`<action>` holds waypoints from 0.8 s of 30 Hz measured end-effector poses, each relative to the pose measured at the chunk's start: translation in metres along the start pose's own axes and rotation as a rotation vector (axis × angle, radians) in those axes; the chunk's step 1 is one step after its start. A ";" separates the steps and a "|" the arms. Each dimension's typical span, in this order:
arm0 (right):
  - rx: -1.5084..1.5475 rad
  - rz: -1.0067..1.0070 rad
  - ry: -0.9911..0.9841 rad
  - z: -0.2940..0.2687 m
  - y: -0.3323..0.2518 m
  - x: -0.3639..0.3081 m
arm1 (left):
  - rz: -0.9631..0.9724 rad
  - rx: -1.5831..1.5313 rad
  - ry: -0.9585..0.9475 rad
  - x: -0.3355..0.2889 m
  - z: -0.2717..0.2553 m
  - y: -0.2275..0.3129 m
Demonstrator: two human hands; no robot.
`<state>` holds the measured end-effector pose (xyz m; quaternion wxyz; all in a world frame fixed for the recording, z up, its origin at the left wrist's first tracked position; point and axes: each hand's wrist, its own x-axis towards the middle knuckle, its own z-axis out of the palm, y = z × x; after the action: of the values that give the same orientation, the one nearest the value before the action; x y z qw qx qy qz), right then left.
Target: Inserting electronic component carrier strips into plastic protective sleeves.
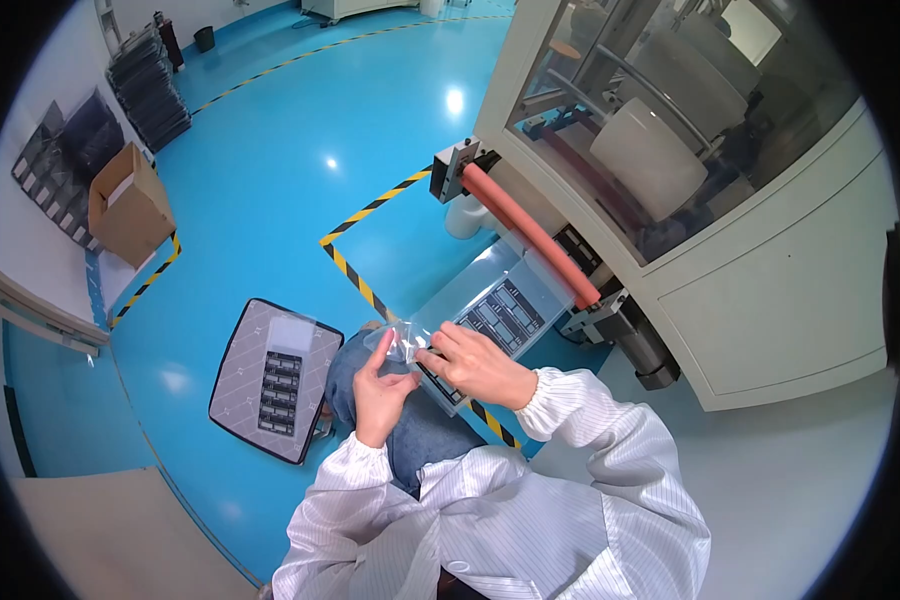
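Clear plastic film (408,341), centre of frame, crumpled between hands — likely light, limp, slippery, easily creased; best taken by edges, fingertip pinch. Left hand (376,396): thumb and index spread apart, index against film. Right hand (472,364): fingers curled in — film pinched at fingertips.

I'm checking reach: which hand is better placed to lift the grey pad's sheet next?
Likely the left hand: it is nearer the sheet; the right hand is farther across, at the clear film.
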<state>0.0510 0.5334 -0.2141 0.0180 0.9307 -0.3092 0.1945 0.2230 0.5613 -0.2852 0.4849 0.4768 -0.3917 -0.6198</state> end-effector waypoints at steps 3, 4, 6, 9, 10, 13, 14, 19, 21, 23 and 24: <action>0.004 -0.003 0.007 0.001 -0.005 0.001 | -0.008 0.000 0.010 -0.005 -0.005 0.002; 0.019 -0.006 0.004 0.004 -0.006 0.001 | 0.001 0.010 0.005 -0.006 -0.006 0.003; 0.025 0.009 0.008 0.011 -0.008 0.001 | -0.004 -0.007 0.041 -0.008 -0.008 0.004; 0.060 0.024 -0.036 0.021 -0.013 0.007 | -0.013 0.062 0.001 -0.006 -0.014 0.000; 0.069 0.041 -0.052 0.025 -0.014 0.009 | -0.035 0.072 0.024 -0.005 -0.017 -0.002; 0.063 0.026 -0.044 0.032 -0.015 0.015 | -0.009 0.092 0.020 -0.006 -0.023 -0.007; 0.069 0.024 -0.037 0.032 -0.014 0.015 | -0.001 0.086 0.021 -0.007 -0.023 -0.004; 0.193 0.088 0.001 0.023 -0.012 0.009 | 0.001 0.084 0.025 -0.015 -0.033 0.003; 0.206 0.095 -0.008 0.023 -0.013 0.008 | -0.004 0.094 0.025 -0.018 -0.037 0.004; 0.187 0.112 -0.033 0.022 -0.017 0.010 | -0.006 0.109 0.008 -0.020 -0.041 0.006; 0.192 0.110 -0.034 0.022 -0.019 0.012 | -0.009 0.110 0.012 -0.022 -0.043 0.005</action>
<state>0.0784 0.5387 -0.2285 -0.0870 0.9130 -0.3400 0.2080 0.2675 0.5806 -0.2856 0.4577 0.5082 -0.4200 -0.5964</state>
